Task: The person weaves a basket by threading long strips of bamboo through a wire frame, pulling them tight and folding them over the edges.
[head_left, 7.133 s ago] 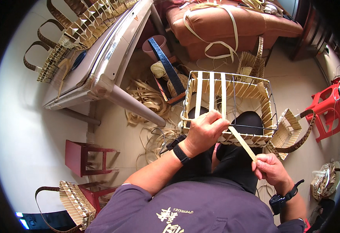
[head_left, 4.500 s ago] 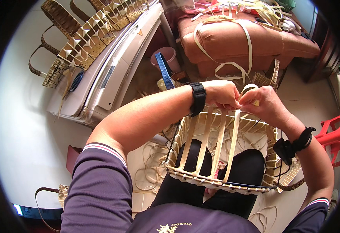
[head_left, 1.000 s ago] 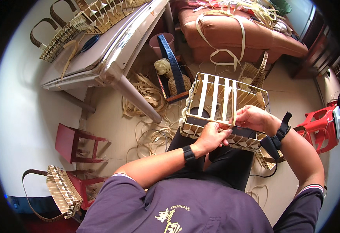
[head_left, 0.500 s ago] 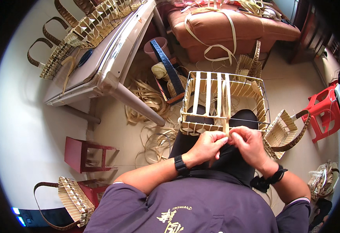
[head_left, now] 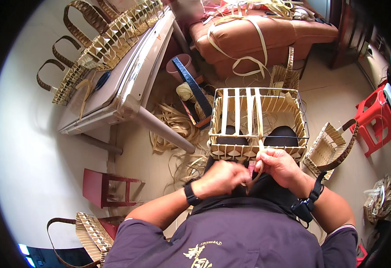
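A rectangular basket (head_left: 281,141) of tan woven strips on a dark wire frame rests over my knees. Several pale flat strips run across the left part of its open top. One of them, a tan strip (head_left: 260,144), comes over the near rim toward me. Beside that rim, my right hand (head_left: 279,166) is closed, pinching this strip between thumb and fingers. A length of it curves down below the hand. My left hand (head_left: 226,177) is just left of that loop, near my lap. Motion smears its fingers, so its grip on the strip cannot be made out.
Loose strips (head_left: 173,127) lie on the floor beneath the table (head_left: 128,96) at left. A small handled basket (head_left: 327,145) stands right of my knees, near a red stool (head_left: 374,118). A dark red stool (head_left: 98,187) is at left. A brown sofa (head_left: 235,40) stands ahead.
My left hand has moved away from the right hand, down and to the left. The strip now shows a loop below my right hand, which still pinches near the rim.
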Available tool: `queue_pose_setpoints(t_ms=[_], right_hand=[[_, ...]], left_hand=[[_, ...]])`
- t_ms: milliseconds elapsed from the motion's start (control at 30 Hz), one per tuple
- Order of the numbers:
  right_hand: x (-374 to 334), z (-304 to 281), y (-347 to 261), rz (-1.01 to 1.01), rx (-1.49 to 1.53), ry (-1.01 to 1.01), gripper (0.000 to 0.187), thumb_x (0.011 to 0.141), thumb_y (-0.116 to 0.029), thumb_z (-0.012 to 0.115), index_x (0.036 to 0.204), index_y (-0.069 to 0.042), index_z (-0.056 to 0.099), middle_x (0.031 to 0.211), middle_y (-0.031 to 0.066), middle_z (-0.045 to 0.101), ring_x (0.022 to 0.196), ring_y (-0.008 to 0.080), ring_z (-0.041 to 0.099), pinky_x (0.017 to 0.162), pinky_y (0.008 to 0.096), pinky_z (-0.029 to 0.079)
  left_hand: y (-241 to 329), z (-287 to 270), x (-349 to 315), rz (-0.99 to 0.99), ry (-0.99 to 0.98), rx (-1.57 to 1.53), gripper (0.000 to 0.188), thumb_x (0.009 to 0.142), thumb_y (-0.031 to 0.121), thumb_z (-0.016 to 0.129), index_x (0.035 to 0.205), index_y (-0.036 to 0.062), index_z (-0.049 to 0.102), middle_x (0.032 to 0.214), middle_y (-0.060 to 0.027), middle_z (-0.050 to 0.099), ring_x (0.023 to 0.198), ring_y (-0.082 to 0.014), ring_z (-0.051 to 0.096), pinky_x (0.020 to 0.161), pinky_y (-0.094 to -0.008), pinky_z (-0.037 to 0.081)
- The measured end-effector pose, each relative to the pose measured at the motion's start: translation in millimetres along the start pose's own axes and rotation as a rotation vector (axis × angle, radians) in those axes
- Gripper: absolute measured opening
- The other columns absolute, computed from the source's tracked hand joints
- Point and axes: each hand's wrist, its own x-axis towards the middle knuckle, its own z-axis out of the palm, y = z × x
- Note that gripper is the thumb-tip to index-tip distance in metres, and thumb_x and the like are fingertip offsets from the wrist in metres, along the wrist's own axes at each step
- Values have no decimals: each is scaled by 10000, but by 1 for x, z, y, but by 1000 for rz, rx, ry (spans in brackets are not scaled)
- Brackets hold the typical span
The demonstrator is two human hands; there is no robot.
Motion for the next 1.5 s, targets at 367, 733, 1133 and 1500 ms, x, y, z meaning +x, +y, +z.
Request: queue_pose_setpoints(t_ms=[367,733,1133,1500], right_hand=[[-9,3,4,9,-154,-40,227,1162,-249,655,1129,-40,736,892,55,788,783,139,749,775,293,608],[-10,4,2,4,-218,-84,245,1167,-245,634,1096,-41,750,902,28,792,804,118,749,796,269,581],[-25,12,-25,-28,-343,-226,247,1150,-221,661,1085,-19,788,932,29,805,901,121,762,864,285,588],[-129,79,-109,-386,-1407,-1064,324,1025,-283,739,1307,-127,772,1452,100,695,1402,279,619,1190,477,435]], left_hand=[[-2,-2,79,573,659,654,452,786,139,886,1232,150,811,1101,-20,764,1094,-279,706,1036,-451,540],[-24,12,92,650,720,523,289,829,88,874,1113,112,829,1024,-43,766,1031,-302,722,1009,-451,607],[-30,11,98,763,731,490,165,893,58,814,1055,89,822,960,-63,752,988,-309,750,1039,-492,630],[-27,8,99,700,742,488,108,898,68,806,1002,92,790,949,-61,751,972,-317,756,904,-446,630]])
